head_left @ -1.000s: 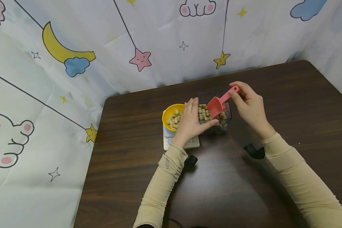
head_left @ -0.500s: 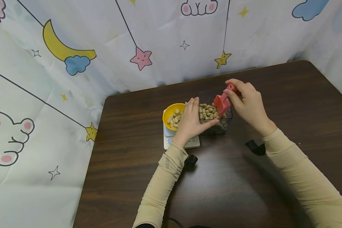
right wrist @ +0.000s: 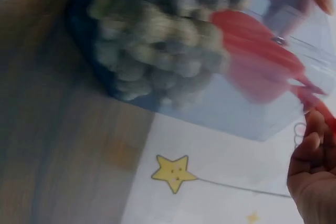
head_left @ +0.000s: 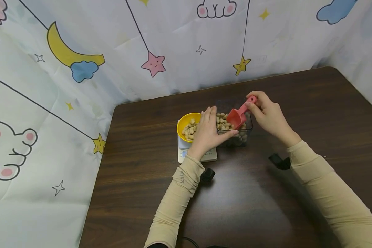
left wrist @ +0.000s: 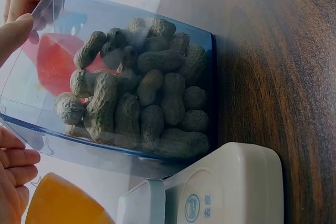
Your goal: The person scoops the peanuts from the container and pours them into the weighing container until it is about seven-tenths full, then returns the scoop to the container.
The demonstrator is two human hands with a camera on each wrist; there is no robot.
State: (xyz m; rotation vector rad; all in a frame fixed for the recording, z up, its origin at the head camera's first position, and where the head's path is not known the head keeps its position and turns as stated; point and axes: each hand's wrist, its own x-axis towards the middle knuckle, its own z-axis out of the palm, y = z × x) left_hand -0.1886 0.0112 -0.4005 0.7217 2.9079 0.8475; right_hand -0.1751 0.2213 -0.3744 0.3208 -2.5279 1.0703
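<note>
In the head view my right hand (head_left: 272, 117) pinches the handle of a red scoop (head_left: 236, 119). The scoop's head is tilted down among unshelled peanuts (head_left: 222, 126) in a clear plastic container (left wrist: 178, 24). My left hand (head_left: 205, 135) lies against the container's left side, fingers extended and thumb stretched along the front rim. Beside it, a yellow bowl (head_left: 182, 124) with peanuts inside sits on a white kitchen scale (head_left: 209, 157); the left hand partly covers both. In the blurred right wrist view, the scoop (right wrist: 257, 56) shows through the container wall.
All of this stands on a dark wooden table (head_left: 136, 137) near its back edge. A patterned curtain (head_left: 179, 31) hangs behind and to the left. Black wrist cameras stick out below both wrists, and a cable (head_left: 190, 241) lies at the front edge.
The scoop has turned from more upright to a flatter tilt inside the container over the last half second, with the right hand lowering slightly. The left hand, bowl and scale have stayed in place.
</note>
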